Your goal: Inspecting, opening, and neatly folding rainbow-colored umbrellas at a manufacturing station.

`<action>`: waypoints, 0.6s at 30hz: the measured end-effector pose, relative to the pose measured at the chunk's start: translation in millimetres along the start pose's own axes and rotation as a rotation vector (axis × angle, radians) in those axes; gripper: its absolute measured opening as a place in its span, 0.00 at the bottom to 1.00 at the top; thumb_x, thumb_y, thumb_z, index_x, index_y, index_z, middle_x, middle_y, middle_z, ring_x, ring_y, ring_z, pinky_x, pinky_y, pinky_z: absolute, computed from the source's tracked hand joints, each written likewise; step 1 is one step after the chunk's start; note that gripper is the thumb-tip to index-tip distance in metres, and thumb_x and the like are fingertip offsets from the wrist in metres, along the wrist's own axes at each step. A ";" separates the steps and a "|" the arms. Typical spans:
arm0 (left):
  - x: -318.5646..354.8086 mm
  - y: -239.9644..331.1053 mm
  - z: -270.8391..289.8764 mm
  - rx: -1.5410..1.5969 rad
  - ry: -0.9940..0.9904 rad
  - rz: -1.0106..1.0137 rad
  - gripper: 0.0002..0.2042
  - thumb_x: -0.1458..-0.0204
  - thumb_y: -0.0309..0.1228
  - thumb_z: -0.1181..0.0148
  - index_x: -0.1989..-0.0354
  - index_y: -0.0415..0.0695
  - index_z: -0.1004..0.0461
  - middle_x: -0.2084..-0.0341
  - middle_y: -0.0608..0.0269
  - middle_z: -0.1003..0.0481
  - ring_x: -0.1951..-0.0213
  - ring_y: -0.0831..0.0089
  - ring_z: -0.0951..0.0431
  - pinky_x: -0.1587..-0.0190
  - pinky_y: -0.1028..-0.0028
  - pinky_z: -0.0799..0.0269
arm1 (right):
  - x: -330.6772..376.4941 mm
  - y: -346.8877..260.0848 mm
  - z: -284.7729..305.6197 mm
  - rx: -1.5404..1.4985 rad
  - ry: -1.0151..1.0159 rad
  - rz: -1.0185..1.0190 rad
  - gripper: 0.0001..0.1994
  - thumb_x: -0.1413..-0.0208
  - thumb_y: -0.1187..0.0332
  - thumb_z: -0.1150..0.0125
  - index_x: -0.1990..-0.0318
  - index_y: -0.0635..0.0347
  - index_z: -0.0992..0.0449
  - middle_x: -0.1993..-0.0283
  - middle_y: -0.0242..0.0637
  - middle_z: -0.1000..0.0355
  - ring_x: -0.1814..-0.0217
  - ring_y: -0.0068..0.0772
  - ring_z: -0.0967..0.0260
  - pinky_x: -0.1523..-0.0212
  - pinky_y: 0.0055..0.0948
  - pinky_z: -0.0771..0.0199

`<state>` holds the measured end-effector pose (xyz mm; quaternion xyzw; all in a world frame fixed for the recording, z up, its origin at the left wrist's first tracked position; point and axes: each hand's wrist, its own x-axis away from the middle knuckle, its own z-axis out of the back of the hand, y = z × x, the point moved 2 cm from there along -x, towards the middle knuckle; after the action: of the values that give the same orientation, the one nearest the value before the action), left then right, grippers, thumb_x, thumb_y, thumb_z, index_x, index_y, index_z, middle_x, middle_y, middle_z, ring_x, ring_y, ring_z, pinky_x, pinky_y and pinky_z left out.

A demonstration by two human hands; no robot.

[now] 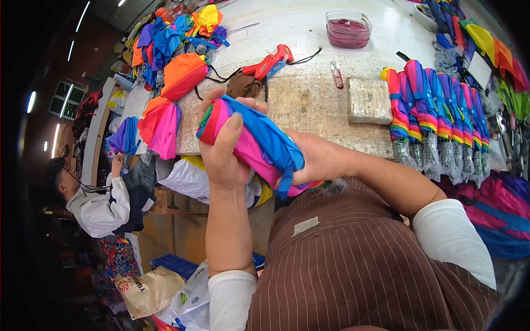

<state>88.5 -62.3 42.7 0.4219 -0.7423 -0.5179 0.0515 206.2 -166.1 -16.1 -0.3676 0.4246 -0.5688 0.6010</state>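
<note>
A folding umbrella in blue, pink and red lies tilted between my two hands, its cloth rolled round it. My left hand wraps the upper left end, thumb on top and fingers behind. Around the lower right part my right hand is closed, next to a blue strap that hangs from the cloth. Some of the right fingers are hidden behind the umbrella. Just beyond my hands, a red glue gun and a brown cloth bundle rest on the worn table.
Rolled rainbow umbrellas line the right side, by a wrapped block. Small red snips and a clear tub of reddish content stand farther back. Loose umbrellas pile up at left, where another person sits working.
</note>
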 end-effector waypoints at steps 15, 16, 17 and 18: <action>39.5 -0.7 44.5 -0.312 -0.137 0.063 0.21 0.55 0.20 0.40 0.51 0.40 0.39 0.54 0.50 0.30 0.50 0.64 0.28 0.47 0.68 0.34 | 10.9 -32.3 -2.1 0.219 0.369 0.280 0.06 0.50 0.70 0.37 0.67 0.59 0.26 0.75 0.33 0.31 0.76 0.24 0.32 0.76 0.24 0.33; 42.1 -1.9 44.4 -0.342 -0.165 0.030 0.21 0.55 0.20 0.40 0.52 0.41 0.39 0.53 0.47 0.31 0.49 0.62 0.29 0.46 0.67 0.34 | 7.4 -30.9 -3.8 0.230 0.350 0.201 0.06 0.50 0.69 0.37 0.68 0.59 0.27 0.76 0.34 0.32 0.76 0.25 0.32 0.76 0.25 0.33; 42.8 -0.1 42.0 -0.331 -0.202 0.049 0.20 0.55 0.19 0.41 0.53 0.42 0.39 0.51 0.44 0.32 0.48 0.60 0.30 0.45 0.65 0.35 | 5.4 -28.6 -4.9 0.240 0.331 0.122 0.07 0.50 0.68 0.36 0.69 0.58 0.27 0.77 0.35 0.32 0.76 0.26 0.32 0.76 0.26 0.33; 43.9 0.3 41.1 -0.331 -0.199 0.047 0.20 0.55 0.19 0.41 0.53 0.42 0.39 0.51 0.44 0.32 0.48 0.60 0.30 0.45 0.65 0.35 | 4.3 -26.7 -6.7 0.242 0.328 0.124 0.07 0.50 0.68 0.36 0.69 0.58 0.27 0.77 0.35 0.32 0.76 0.26 0.32 0.76 0.26 0.33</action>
<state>39.2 -62.2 8.3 0.3370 -0.6581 -0.6707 0.0583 190.0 -172.4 5.7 -0.1685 0.4672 -0.6298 0.5973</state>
